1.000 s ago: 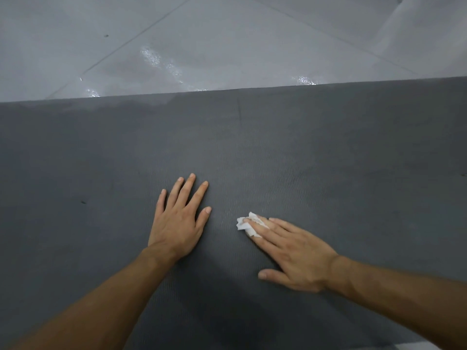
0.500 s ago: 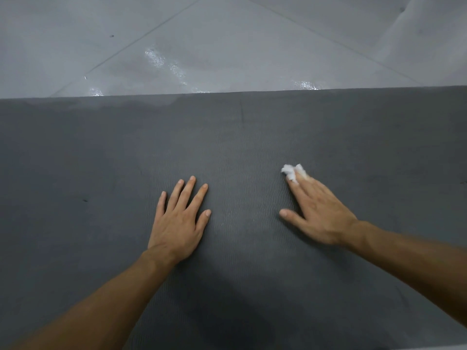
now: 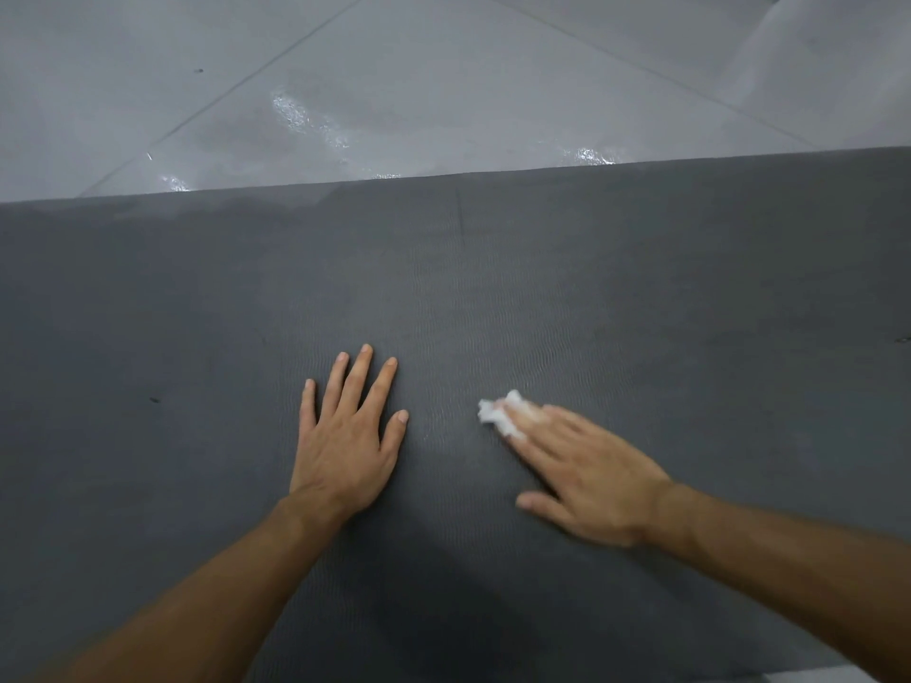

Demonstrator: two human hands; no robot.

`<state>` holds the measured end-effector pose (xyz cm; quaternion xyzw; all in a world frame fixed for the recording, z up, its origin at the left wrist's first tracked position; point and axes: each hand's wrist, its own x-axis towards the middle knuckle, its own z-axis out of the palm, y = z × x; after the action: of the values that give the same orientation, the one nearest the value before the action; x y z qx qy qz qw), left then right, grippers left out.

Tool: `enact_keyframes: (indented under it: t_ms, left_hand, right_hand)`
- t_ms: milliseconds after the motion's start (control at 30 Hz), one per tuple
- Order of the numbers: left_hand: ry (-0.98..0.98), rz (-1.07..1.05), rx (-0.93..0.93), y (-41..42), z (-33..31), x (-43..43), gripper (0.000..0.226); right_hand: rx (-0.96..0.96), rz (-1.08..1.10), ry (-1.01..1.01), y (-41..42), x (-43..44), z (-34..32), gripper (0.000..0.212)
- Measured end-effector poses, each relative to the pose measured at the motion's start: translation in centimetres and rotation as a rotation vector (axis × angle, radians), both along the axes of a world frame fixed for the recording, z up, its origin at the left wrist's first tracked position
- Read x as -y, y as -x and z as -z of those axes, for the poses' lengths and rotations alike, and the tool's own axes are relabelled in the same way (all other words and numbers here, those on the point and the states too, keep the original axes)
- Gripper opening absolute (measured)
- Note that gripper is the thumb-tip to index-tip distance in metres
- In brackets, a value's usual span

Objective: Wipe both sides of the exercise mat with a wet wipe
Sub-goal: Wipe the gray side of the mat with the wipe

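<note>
A dark grey exercise mat (image 3: 641, 298) lies flat on the floor and fills most of the view. My left hand (image 3: 347, 438) rests palm down on the mat, fingers spread, holding nothing. To its right, my right hand (image 3: 586, 473) lies flat on the mat and presses a crumpled white wet wipe (image 3: 500, 414) under its fingertips. The wipe sticks out past the fingers toward the left hand. The right hand is blurred by motion.
Beyond the mat's far edge is a grey tiled floor (image 3: 443, 81) with wet shiny patches (image 3: 305, 120). A small dark speck (image 3: 155, 400) marks the mat at the left. A strip of floor shows at the bottom right corner.
My right hand swept the wipe away from me and to the right, then came back toward me and left, close to the left hand. The left hand has stayed put.
</note>
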<state>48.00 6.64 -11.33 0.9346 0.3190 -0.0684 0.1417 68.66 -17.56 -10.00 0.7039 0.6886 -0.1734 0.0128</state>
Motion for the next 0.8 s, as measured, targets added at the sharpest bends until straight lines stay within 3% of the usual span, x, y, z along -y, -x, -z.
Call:
enact_keyframes:
  t_ms: [200, 333, 467, 633, 800]
  left_hand:
    - [0.013, -0.004, 0.003, 0.0, 0.0, -0.1, 0.073]
    - [0.011, -0.003, 0.001, 0.1, -0.1, 0.0, 0.073]
    - [0.012, 0.017, -0.002, 0.2, -0.1, 0.1, 0.072]
    - [0.006, 0.025, 0.016, 0.1, -0.1, 0.2, 0.072]
    - [-0.010, 0.024, 0.000, 0.0, -0.1, 0.2, 0.073]
  right_hand:
    - [0.100, 0.455, -0.035, -9.2, -0.3, 0.3, 0.090]
    - [0.066, 0.577, -0.008, -11.3, -0.1, 0.6, 0.095]
    - [-0.012, 0.479, -0.049, -7.8, -0.7, 0.3, 0.090]
    - [-0.043, 0.164, 0.003, -0.9, -0.6, -0.6, 0.091]
    - [-0.005, -0.016, 0.063, 2.9, 0.6, -0.4, 0.087]
